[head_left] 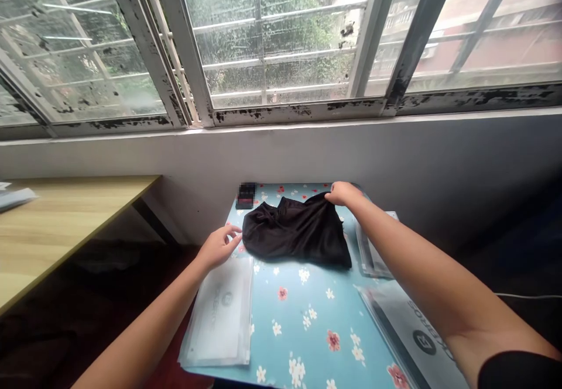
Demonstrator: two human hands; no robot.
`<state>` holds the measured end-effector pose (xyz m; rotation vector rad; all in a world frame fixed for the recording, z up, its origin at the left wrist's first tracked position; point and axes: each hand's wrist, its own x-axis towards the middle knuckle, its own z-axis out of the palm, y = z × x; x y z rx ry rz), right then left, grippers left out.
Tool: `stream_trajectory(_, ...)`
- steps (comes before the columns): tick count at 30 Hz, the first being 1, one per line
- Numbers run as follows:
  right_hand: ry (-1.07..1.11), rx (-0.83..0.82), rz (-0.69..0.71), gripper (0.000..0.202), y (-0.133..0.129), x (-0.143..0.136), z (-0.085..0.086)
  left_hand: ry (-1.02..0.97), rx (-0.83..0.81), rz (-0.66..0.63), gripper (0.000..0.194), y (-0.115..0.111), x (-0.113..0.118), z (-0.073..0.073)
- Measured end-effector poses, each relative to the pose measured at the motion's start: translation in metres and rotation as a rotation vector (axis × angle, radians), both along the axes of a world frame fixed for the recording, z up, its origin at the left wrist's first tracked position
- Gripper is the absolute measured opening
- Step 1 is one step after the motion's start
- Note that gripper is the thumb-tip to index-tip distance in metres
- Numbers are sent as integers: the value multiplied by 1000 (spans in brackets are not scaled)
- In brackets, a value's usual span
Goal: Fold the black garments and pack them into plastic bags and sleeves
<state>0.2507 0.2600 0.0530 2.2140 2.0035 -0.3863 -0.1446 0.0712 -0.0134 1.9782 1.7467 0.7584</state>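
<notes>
A crumpled black garment (296,231) lies across the far half of a small table with a blue flowered cover (302,313); its exact kind cannot be made out. My right hand (345,194) pinches the garment's upper right corner and lifts it slightly. At the garment's left edge is my left hand (222,244), its fingers loosely bent and apart, with nothing seen between them. Whether those fingertips touch the cloth is hard to tell.
Frosted zip bags lie on the table: one at left (217,319), one at right (373,248), and a larger printed one (417,330) at the front right. A small dark box (245,196) sits at the back left corner. Beyond are a wooden desk (65,213) and a wall below windows.
</notes>
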Motion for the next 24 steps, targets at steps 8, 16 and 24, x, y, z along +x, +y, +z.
stream_trajectory(8, 12, 95, 21, 50, -62, -4, 13, 174, -59, -105, 39, 8, 33, 2)
stream_trajectory(16, 324, 244, 628, 29, -246, 45, -7, 200, 48, -153, 35, -45, 32, 22)
stream_trajectory(24, 320, 631, 768, 35, -370, 124, -71, 36, 149, -181, 30, -138, 46, 13)
